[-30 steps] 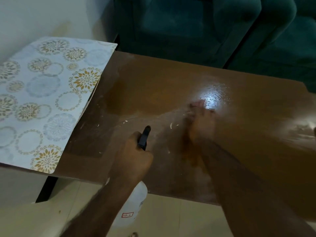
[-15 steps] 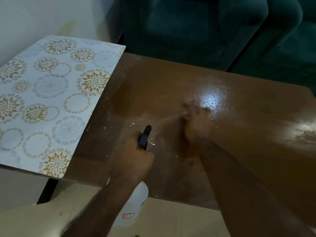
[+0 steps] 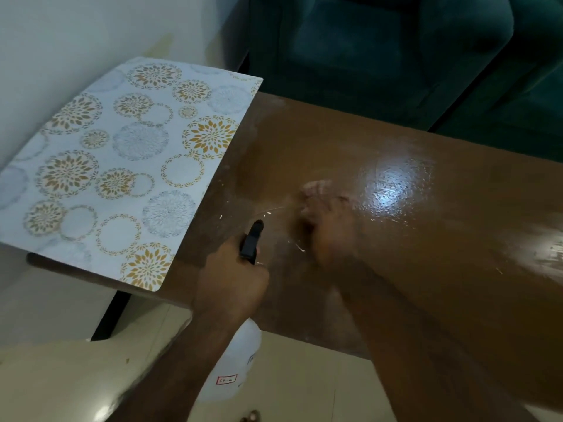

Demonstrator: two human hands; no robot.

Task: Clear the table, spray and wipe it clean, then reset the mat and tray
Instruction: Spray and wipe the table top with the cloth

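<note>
My left hand [image 3: 231,287] grips a white spray bottle [image 3: 240,370] by its black trigger head, nozzle pointing over the brown wooden table [image 3: 441,284] at its near edge. Just right of the nozzle, my right hand [image 3: 329,226] lies on the wet tabletop, blurred by motion, fingers spread; I see no cloth in it. Droplets and white streaks shine around it, beside a bright glare patch. A pale mat [image 3: 122,172] with gold and grey floral circles covers the table's left end, its left part overhanging. No tray is in view.
A dark teal sofa [image 3: 380,50] stands right behind the table's far edge. A pale wall [image 3: 76,41] is at the left. Cream floor tiles [image 3: 61,376] lie below the near edge, with a black table leg [image 3: 109,315] under the mat corner.
My right hand has been rubbing over the wet tabletop and has drifted slightly left, nearer the nozzle. The view has shifted left. My left hand still holds the bottle in place.
</note>
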